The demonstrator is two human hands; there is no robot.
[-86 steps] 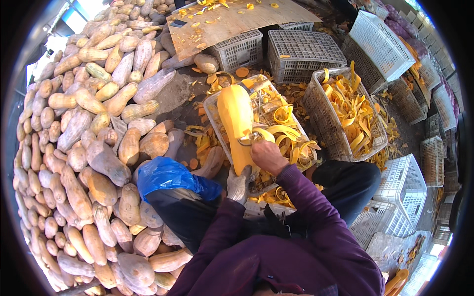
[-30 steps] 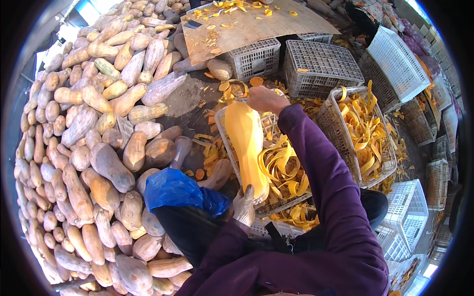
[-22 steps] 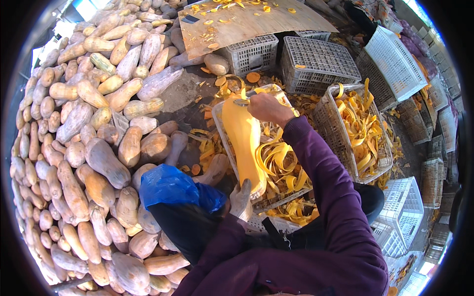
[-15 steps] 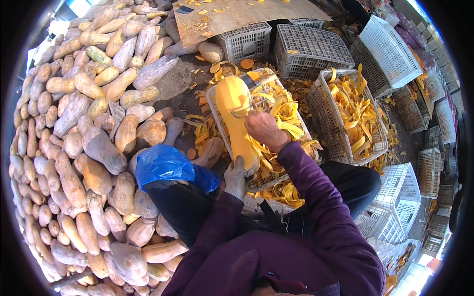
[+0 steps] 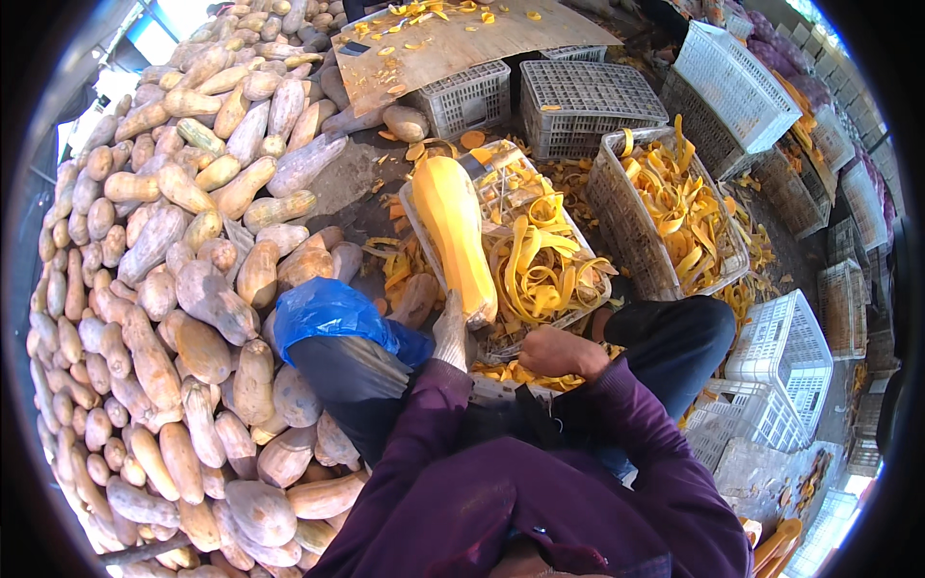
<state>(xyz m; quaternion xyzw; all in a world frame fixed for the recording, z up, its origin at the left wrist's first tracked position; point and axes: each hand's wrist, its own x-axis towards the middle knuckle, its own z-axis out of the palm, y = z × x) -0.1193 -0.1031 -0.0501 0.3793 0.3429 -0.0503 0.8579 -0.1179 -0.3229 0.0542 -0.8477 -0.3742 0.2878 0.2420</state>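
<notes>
The right hand (image 5: 562, 352) is seen nearest, at about five o'clock of the picture's middle, closed into a loose fist just above the knee; whether a peeler is gripped inside it cannot be told. Just to its nine o'clock, the left hand (image 5: 450, 335), in a pale glove, is wrapped around the near end of a long peeled squash (image 5: 455, 234), which is held propped and tilted away over a shallow crate (image 5: 416, 214). A blue plastic sheet (image 5: 330, 313) is draped over the left knee.

Peel ribbons (image 5: 541, 270) are heaped in the crate at three o'clock of the squash. For a clean stroke, the squash is best kept steady by the gloved grip and turned a little after each pass, so that strips fall into the crate.

Farther off, at two o'clock, a basket of peelings (image 5: 674, 207) is seen; at nine to eleven o'clock, a large heap of unpeeled squashes (image 5: 183, 241); at twelve o'clock, upturned grey crates (image 5: 588, 96) and a scrap-strewn board (image 5: 453, 39).
</notes>
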